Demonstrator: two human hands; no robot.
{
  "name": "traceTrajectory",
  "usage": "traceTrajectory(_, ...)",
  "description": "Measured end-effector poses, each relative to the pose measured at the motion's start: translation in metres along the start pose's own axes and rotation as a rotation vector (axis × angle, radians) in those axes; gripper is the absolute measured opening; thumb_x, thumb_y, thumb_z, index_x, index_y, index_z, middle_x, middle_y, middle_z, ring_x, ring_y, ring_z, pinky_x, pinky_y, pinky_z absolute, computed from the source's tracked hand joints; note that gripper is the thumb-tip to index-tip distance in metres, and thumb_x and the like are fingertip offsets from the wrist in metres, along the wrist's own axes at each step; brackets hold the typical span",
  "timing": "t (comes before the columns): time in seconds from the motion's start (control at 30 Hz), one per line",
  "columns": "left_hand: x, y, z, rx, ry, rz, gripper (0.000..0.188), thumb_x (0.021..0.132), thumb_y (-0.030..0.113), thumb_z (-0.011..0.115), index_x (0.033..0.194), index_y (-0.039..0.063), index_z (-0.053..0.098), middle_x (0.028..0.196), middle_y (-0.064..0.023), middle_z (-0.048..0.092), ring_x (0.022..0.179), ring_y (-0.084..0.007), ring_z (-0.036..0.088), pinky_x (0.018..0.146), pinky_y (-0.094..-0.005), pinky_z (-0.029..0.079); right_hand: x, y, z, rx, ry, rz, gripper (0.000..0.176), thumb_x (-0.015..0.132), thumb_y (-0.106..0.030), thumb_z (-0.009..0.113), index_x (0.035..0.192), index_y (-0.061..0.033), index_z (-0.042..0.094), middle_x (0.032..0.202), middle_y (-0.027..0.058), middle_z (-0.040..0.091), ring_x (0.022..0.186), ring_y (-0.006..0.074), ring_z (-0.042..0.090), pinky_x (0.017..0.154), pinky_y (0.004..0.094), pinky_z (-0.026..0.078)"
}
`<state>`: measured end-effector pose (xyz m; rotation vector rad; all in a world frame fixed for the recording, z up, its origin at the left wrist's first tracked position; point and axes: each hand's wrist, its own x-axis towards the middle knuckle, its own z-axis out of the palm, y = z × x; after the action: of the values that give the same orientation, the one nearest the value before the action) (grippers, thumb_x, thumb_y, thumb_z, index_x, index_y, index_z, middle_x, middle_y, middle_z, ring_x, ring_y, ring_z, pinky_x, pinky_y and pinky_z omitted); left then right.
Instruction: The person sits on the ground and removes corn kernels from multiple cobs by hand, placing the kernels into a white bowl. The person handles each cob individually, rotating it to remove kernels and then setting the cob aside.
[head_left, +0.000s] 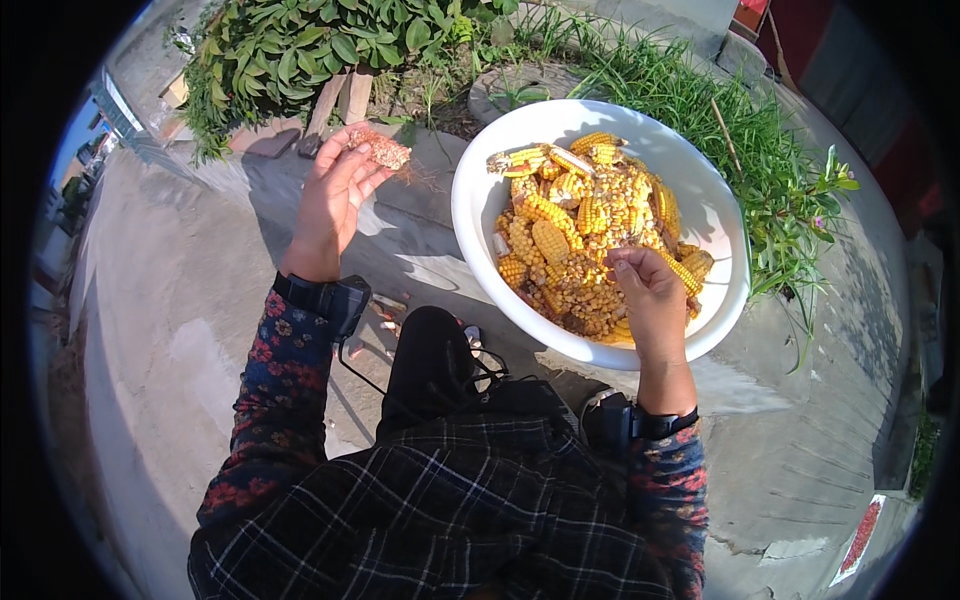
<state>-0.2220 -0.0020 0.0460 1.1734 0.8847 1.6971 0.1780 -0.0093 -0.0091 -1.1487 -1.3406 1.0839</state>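
Note:
My left hand (339, 191), raised left of the basin, grips a reddish corn cob (384, 152) that looks stripped of its kernels, with fine silk trailing from it. A big white basin (592, 120) stands before me, holding yellow ears of corn (551, 241), partly shelled cobs and many loose kernels (592, 300). Over the basin's near right side is my right hand (651, 300), thumb and fingertips brought together just above the corn. Whether something small is pinched there cannot be made out.
A concrete ledge (427, 187) runs under the basin, with grass (675, 90) and a leafy plant (300, 52) behind it. Two pieces of wood (341, 105) lean there. Scraps of cob (390, 315) lie on the ground by my knee. A cable hangs from the left wrist device (349, 307).

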Motion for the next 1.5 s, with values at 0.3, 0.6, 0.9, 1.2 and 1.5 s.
traceTrajectory(0.3,0.002,-0.014,-0.121,1.439,0.279,0.274,0.027,0.099,0.016,0.065,0.122,0.001,0.065,0.098,-0.0022,0.068,0.092,-0.0087,0.063,0.078,-0.0239,0.049,-0.002,-0.005,0.003,-0.022,0.006,-0.015,0.013,0.100,-0.008,0.063,0.106,0.0021,0.070,0.099,0.0065,0.074,0.093,0.0099,0.068,0.084,0.0246,0.052)
traceTrajectory(0.6,-0.010,-0.034,0.097,0.915,-0.497,0.145,0.022,0.090,0.020,0.078,0.087,0.003,0.065,0.080,-0.0078,0.066,0.076,-0.0191,0.063,0.071,-0.0334,0.050,0.000,-0.005,0.000,-0.074,0.029,-0.042,0.021,0.101,-0.007,0.061,0.119,0.0022,0.068,0.112,0.0082,0.071,0.098,0.0119,0.066,0.086,0.0272,0.055)
traceTrajectory(0.9,-0.004,-0.075,0.158,1.732,-1.059,-0.169,0.034,0.076,0.030,0.083,0.094,0.002,0.074,0.090,-0.0162,0.074,0.089,-0.0357,0.072,0.079,-0.0446,0.056,0.000,-0.003,0.000,-0.123,0.050,-0.023,0.019,0.096,-0.009,0.067,0.113,-0.0024,0.073,0.092,0.0023,0.072,0.075,0.0061,0.062,0.072,0.0241,0.051)
traceTrajectory(1.2,0.016,-0.074,0.142,1.394,-0.966,-0.283,0.041,0.080,0.020,0.076,0.115,0.000,0.070,0.103,-0.0182,0.074,0.097,-0.0292,0.071,0.087,-0.0391,0.055,-0.001,-0.005,0.001,-0.127,0.053,-0.019,0.018,0.099,-0.012,0.065,0.112,-0.0029,0.072,0.091,0.0042,0.073,0.073,0.0085,0.065,0.071,0.0254,0.052)
traceTrajectory(1.5,-0.029,-0.072,0.167,0.190,-0.600,-0.487,0.040,0.104,0.014,0.060,0.142,0.001,0.053,0.118,-0.0062,0.062,0.098,-0.0111,0.064,0.088,-0.0259,0.055,-0.005,-0.020,0.004,0.016,-0.062,0.117,0.033,0.106,-0.030,0.057,0.113,0.0008,0.068,0.089,0.0072,0.073,0.068,0.0099,0.066,0.061,0.0245,0.055)
